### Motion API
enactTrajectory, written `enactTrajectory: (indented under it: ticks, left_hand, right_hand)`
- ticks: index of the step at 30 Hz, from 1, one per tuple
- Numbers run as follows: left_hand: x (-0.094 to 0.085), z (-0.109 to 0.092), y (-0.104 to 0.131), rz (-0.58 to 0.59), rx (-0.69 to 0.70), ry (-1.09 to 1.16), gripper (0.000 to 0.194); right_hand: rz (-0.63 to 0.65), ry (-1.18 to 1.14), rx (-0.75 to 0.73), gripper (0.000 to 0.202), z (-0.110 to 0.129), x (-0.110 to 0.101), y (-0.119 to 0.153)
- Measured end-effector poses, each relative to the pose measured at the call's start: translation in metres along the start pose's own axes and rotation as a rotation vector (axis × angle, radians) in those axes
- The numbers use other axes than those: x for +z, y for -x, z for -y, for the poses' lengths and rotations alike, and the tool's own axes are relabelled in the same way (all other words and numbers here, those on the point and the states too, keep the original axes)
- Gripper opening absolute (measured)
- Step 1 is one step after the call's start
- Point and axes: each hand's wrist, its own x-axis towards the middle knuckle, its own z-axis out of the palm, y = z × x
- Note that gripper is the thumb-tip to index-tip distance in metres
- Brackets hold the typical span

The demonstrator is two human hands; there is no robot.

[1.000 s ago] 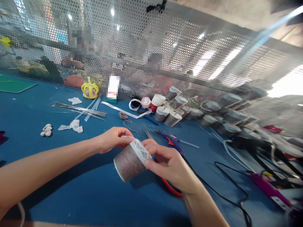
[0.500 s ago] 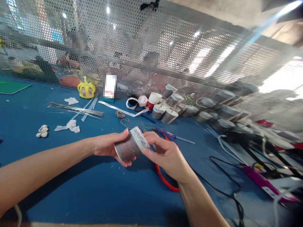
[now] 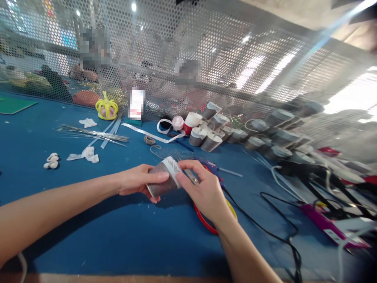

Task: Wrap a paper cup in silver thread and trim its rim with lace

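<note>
My left hand (image 3: 138, 181) is wrapped round a small cup (image 3: 160, 186) covered in grey cord, its thumb lying across the cup's side. A band of white lace (image 3: 172, 167) runs round one end of the cup, which is tilted on its side above the table. At that lace end, my right hand (image 3: 203, 184) pinches the edge between thumb and fingers. Below my right hand lie scissors (image 3: 203, 222) with red and yellow handles, partly hidden by the hand and wrist. Just beyond it is a blue glue gun (image 3: 216, 171), also partly covered.
Several grey cups (image 3: 212, 142) are piled along the mesh panel (image 3: 165, 51). Metal wires (image 3: 94, 133), lace scraps (image 3: 88, 154), a ribbon (image 3: 147, 135) and a yellow basket-like ornament (image 3: 106, 108) lie left and behind. A black cable (image 3: 265, 228) and purple power strip (image 3: 319, 224) are at right.
The cup has turned in my hands, and its reddish stripes no longer show. My left thumb has moved across its side. More of the scissors' yellow handle shows beside my right wrist.
</note>
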Motion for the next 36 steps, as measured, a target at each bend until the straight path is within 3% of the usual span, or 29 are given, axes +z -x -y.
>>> enactTrajectory:
  ticks: [9, 17, 28, 36]
  left_hand:
    - [0.006, 0.002, -0.001, -0.183, 0.056, -0.249, 0.063]
    - [0.007, 0.003, 0.000, -0.375, 0.117, -0.736, 0.065]
    - [0.013, 0.004, 0.005, -0.414, 0.249, -1.005, 0.072]
    - [0.012, 0.007, 0.004, -0.415, 0.325, -1.059, 0.075]
  right_hand:
    - [-0.079, 0.040, 0.025, 0.017, 0.001, 0.000, 0.000]
    - [-0.067, 0.031, 0.073, 0.020, 0.002, 0.004, 0.000]
    - [-0.092, 0.091, 0.054, 0.019, 0.002, 0.007, 0.001]
    - [-0.165, 0.150, -0.009, 0.019, -0.001, 0.010, 0.001]
